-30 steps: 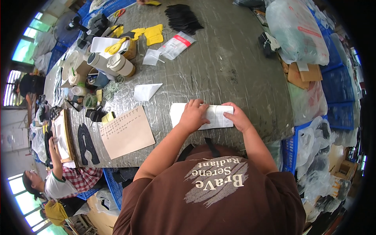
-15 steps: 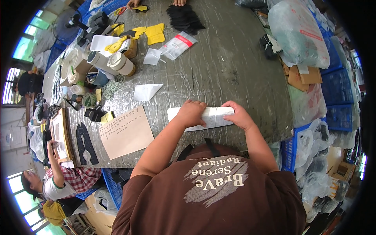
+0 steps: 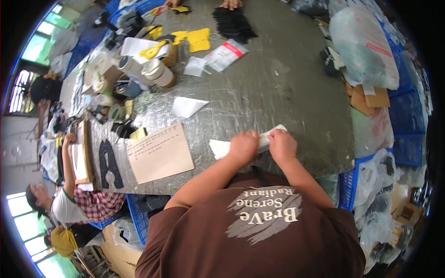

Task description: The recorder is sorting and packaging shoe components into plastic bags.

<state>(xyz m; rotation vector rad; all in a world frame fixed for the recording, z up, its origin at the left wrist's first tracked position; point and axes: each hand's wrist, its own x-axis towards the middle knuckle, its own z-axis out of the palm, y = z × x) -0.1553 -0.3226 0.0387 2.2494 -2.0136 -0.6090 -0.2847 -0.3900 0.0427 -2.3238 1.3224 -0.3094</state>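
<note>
A long, narrow bundle of white sheets (image 3: 219, 148) lies near the table's front edge, close to my body. My left hand (image 3: 244, 147) is closed round its middle, and the layers fan out slightly past that hand at the left end. My right hand (image 3: 282, 144) grips the right part, its fingers curled over the bundle, whose right tip pokes up beyond them. The two hands are close together, with a short stretch of the bundle showing between them. The fingers hide most of its middle.
Left of the bundle lies a beige sheet with handwriting (image 3: 160, 160), beside a dark curved piece (image 3: 109, 162). Cups and jars (image 3: 157, 73) crowd the far left. Black pieces (image 3: 233, 24) are stacked near another person's hand (image 3: 230, 4). A person (image 3: 69, 208) works at left.
Both hands have shifted their grip on the bundle and come closer together, fingers now curled tighter. The bundle's left end has fanned out and its right end has tilted up. The view has shifted slightly.
</note>
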